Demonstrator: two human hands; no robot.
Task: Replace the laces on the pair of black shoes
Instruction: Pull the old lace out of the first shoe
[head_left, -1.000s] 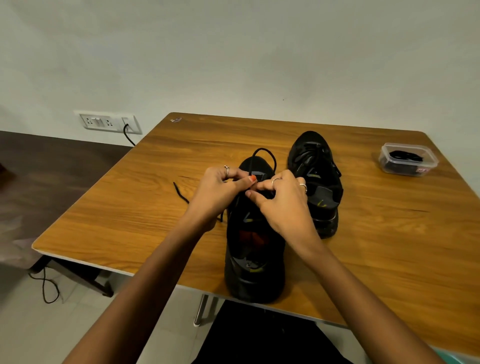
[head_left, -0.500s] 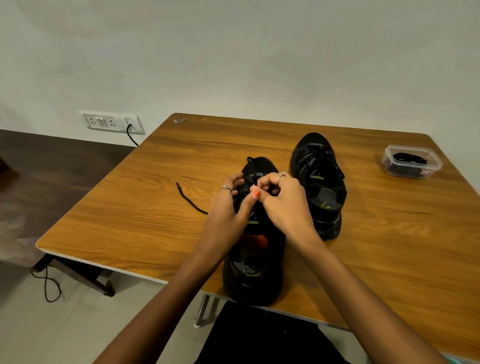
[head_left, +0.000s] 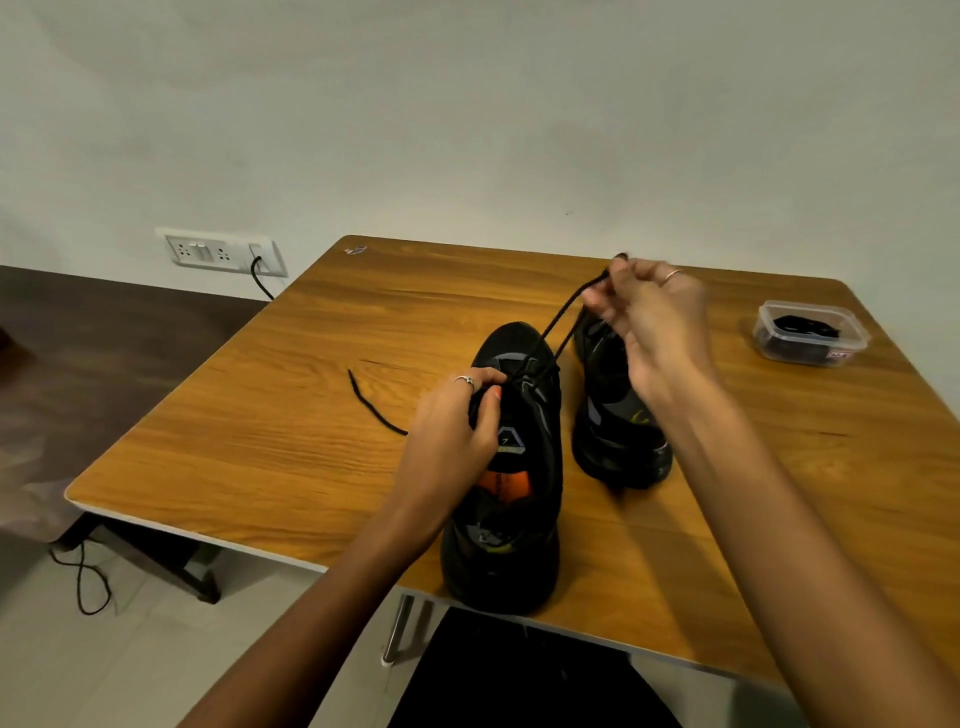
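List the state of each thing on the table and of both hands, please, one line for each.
Near shoe: upright, partly laced, held steady.
Far shoe: upright, untouched.
Lace: pulled taut from the near shoe; other end lies loose on the table.
Left hand: grips the near shoe at its eyelets.
Right hand: raised, pinches the lace.
Box: holds dark laces; lid cannot tell.

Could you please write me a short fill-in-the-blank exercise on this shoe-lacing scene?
1. The right hand pulls a black ____ up from the near shoe.
2. The left hand grips that shoe's ____ side.
3. The clear container sits near the table's ____ edge.

Missing words: lace; left; right
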